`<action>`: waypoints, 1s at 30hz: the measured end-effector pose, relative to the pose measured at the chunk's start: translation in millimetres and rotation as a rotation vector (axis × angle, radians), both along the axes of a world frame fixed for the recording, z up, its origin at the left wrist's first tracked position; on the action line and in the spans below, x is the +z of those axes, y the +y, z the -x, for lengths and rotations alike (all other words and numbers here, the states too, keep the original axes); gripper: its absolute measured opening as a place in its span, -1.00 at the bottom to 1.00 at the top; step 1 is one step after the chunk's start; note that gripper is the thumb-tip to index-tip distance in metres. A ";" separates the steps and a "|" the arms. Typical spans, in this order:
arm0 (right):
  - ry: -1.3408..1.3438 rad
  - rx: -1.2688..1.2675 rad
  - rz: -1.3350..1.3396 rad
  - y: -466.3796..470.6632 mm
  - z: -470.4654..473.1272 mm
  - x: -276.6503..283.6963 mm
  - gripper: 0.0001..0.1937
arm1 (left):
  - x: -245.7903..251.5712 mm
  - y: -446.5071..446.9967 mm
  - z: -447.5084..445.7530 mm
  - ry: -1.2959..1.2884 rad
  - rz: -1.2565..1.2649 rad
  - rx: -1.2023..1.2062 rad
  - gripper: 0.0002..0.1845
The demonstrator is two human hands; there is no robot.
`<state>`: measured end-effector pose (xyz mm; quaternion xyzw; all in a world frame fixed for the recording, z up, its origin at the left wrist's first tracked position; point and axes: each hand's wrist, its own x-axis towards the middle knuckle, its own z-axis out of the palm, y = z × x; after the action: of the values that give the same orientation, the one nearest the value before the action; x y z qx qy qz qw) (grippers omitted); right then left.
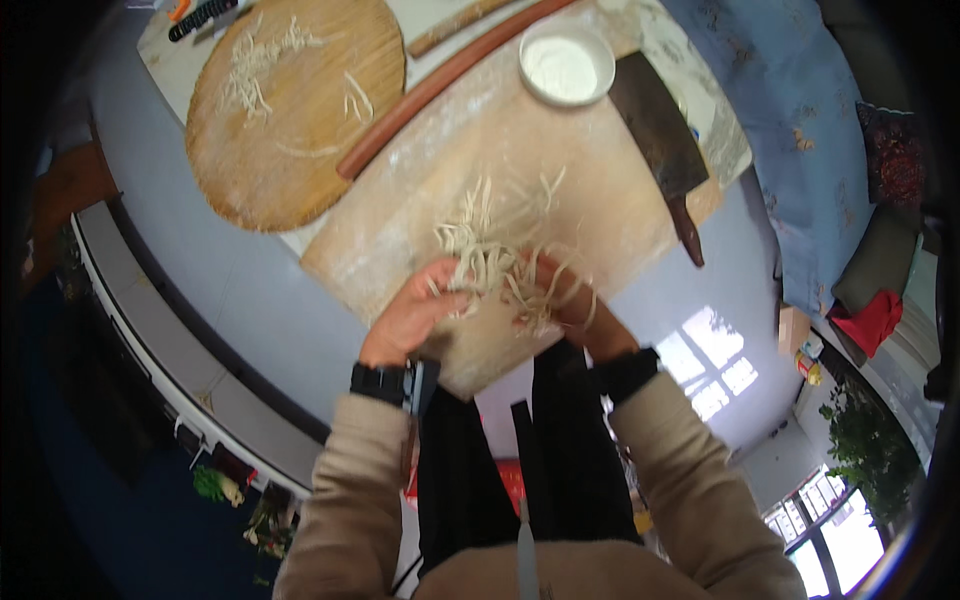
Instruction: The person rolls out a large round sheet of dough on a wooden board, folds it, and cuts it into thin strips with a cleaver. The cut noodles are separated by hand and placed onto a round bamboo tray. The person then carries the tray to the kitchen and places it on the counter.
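Observation:
Fresh-cut raw noodles point(491, 259) hang in a loose tangle between my hands, over the near part of a floured wooden board point(405, 217). My left hand point(420, 307) grips the left side of the bunch, thumb toward the middle. On the other side my right hand point(577, 300) holds the noodles too; strands drape across it and partly hide its fingers, and some are blurred. More noodles point(251, 67) lie in a small heap on a round wooden board point(300, 176) at the upper left.
A long reddish rolling pin point(450, 86) lies between the boards, with a shorter wooden stick point(457, 28) beyond it. A white bowl of flour point(566, 67) stands at the far edge. To its right lies a broad cleaver point(660, 124), its handle point(686, 232) past the board's edge.

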<state>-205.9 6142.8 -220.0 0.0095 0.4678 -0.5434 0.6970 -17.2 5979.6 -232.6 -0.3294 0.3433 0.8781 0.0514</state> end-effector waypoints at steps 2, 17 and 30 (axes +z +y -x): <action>-0.069 0.001 0.142 1.2 -4.7 -2.4 -0.42 | 4.5 -3.0 3.6 0.121 -0.011 0.078 -0.61; 0.762 0.011 -0.421 8.8 56.4 -47.4 -0.61 | -39.8 -17.3 -34.7 -0.518 0.390 0.210 -0.66; 0.925 0.016 -0.296 31.7 -12.2 -49.1 -0.61 | -17.5 3.4 -41.4 -0.361 0.399 0.167 -0.60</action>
<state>-193.7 6174.6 -269.1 -0.1375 0.8010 -0.4127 0.4113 24.2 5983.0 -250.1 -0.5112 0.4663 0.7214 -0.0266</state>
